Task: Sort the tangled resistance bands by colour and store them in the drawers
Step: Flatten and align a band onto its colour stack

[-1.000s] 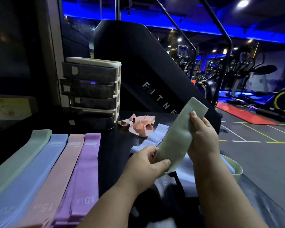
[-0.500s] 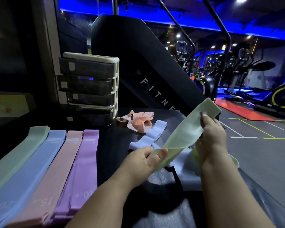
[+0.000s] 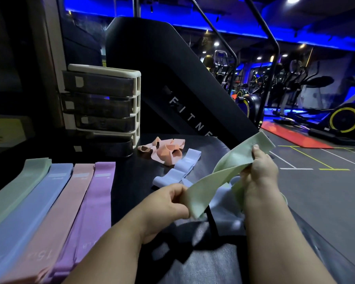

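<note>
A: Nearest the camera, both hands are on the pale green band. The left hand pinches its near end, fingers curled over the edge.

B: And the right hand, farther out on the right, grips the far end with the thumb pressed on its face. The hands are apart, and the band runs twisted between them, lifted off the black table.

A: Under it a pale blue band lies partly hidden by the right forearm.

B: Near left, four lie flat side by side, edges touching: flat green band, flat blue band, flat pink band, flat purple band.

A: Beyond the hands, a looped blue band is on the table, and just past it a crumpled pink band.

B: Far left stands the drawer unit, four dark drawers stacked. What's inside, I cannot tell.

A: Behind that is a black machine lettered FITNE, with exercise bikes far right under blue light.
</note>
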{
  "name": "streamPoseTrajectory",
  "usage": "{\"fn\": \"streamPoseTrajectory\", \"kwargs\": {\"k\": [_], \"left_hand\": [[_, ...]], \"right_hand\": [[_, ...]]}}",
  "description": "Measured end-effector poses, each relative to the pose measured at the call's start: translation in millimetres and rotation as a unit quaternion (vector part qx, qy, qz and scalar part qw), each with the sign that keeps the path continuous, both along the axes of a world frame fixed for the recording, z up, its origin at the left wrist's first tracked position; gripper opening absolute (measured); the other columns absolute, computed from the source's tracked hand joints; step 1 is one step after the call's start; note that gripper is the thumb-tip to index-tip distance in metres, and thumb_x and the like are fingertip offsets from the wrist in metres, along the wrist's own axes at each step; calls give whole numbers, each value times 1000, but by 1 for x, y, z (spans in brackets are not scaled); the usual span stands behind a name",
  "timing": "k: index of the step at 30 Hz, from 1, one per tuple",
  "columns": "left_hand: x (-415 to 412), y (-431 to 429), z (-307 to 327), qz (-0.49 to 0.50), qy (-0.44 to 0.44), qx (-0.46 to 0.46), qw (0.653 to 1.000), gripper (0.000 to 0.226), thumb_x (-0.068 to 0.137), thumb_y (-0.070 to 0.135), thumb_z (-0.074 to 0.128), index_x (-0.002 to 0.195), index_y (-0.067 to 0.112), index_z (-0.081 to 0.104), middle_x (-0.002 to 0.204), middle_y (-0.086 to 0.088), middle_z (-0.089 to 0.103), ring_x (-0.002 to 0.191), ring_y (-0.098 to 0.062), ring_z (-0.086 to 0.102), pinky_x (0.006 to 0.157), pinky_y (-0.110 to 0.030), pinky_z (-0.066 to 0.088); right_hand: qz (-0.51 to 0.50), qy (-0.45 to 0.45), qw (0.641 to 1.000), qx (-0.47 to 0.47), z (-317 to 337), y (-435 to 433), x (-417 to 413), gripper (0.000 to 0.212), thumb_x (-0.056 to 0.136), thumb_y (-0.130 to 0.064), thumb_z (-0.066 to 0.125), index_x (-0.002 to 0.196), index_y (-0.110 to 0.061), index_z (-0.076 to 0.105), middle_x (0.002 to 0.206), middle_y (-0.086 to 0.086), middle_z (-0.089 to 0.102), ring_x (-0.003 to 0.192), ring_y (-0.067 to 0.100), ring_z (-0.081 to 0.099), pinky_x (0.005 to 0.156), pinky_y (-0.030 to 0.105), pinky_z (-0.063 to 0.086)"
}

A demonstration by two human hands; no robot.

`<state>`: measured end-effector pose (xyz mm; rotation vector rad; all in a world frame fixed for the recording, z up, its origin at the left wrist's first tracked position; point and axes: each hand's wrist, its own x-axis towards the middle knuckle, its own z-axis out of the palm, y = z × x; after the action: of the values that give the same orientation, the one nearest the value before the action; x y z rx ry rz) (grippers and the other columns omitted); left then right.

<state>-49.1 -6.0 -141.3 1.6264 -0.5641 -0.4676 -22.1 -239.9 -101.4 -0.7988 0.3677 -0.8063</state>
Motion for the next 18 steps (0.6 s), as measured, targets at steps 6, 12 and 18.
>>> {"fn": "streamPoseTrajectory", "kwargs": {"k": [6, 12, 18], "left_hand": [[3, 1, 2, 26, 26, -79, 996, 37, 60, 5, 60, 95, 7, 67, 87, -5, 70, 83, -14, 62, 79, -26, 46], [2, -5, 3, 79, 10, -116, 990, 20, 72, -1, 66, 88, 10, 68, 80, -2, 71, 75, -10, 61, 71, -18, 49], [6, -10, 1, 272, -55, -111, 954, 24, 82, -6, 65, 78, 18, 68, 63, 4, 64, 55, -11, 50, 61, -27, 46]], "right_hand": [[-26, -9, 999, 25, 2, -2, -2, 17, 99, -14, 56, 82, -13, 53, 76, 4, 61, 63, 16, 62, 67, 35, 54], [-36, -16, 998, 41, 3, -3, -4, 19, 99, -13, 55, 81, -13, 52, 76, 2, 60, 59, 12, 62, 58, 29, 55], [-30, -10, 999, -4, 2, 1, -5, 23, 99, -16, 56, 77, -17, 50, 70, 0, 58, 55, 11, 58, 61, 32, 48]]}}
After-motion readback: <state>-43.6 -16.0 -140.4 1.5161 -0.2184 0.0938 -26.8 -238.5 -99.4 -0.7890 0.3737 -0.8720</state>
